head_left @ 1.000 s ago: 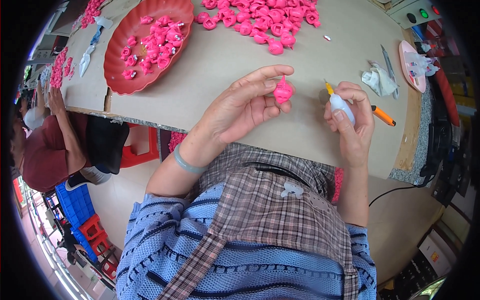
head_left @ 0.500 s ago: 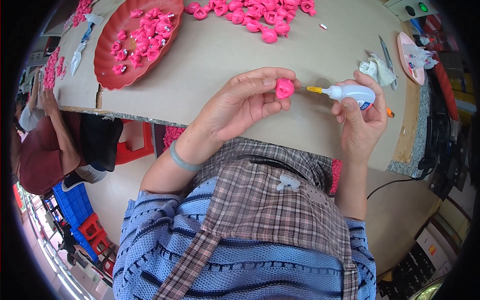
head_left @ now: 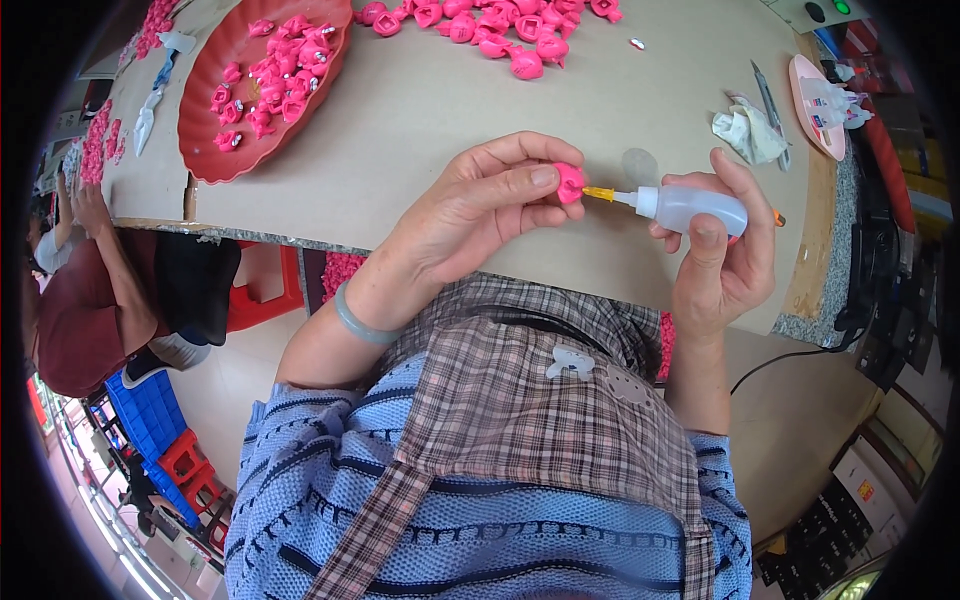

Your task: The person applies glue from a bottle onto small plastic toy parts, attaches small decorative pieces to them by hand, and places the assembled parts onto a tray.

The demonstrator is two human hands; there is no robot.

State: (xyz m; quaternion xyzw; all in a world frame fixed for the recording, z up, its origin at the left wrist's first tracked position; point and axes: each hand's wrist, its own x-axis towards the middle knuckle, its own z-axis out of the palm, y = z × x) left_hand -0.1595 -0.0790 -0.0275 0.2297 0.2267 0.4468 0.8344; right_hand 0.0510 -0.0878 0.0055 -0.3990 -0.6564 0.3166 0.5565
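Note:
Between the thumb and fingers of my left hand (head_left: 490, 200) is a small pink plastic part (head_left: 570, 184), rounded with a hollow in it. My right hand (head_left: 725, 255) grips a soft white glue bottle (head_left: 700, 208), laid nearly level and pointing left. Its yellow needle tip (head_left: 598, 193) meets the right side of the pink part; whether the needle goes into the hollow I cannot tell. Similar pink parts (head_left: 525, 62) lie in a loose pile at the far side of the table. More of them, some with silvery bits, fill a red scalloped tray (head_left: 215, 165) on the left.
A crumpled white cloth (head_left: 750, 135) and tweezers (head_left: 768, 100) lie at the right, near a pink dish (head_left: 800, 75) of small bottles. One small silvery piece (head_left: 637, 43) sits by the pile. At far left a co-worker's arm (head_left: 110, 250) reaches over the table.
The glue bottle has moved left, bringing its needle tip up against the pink part. My left hand has turned the part slightly. The whole view has shifted a little.

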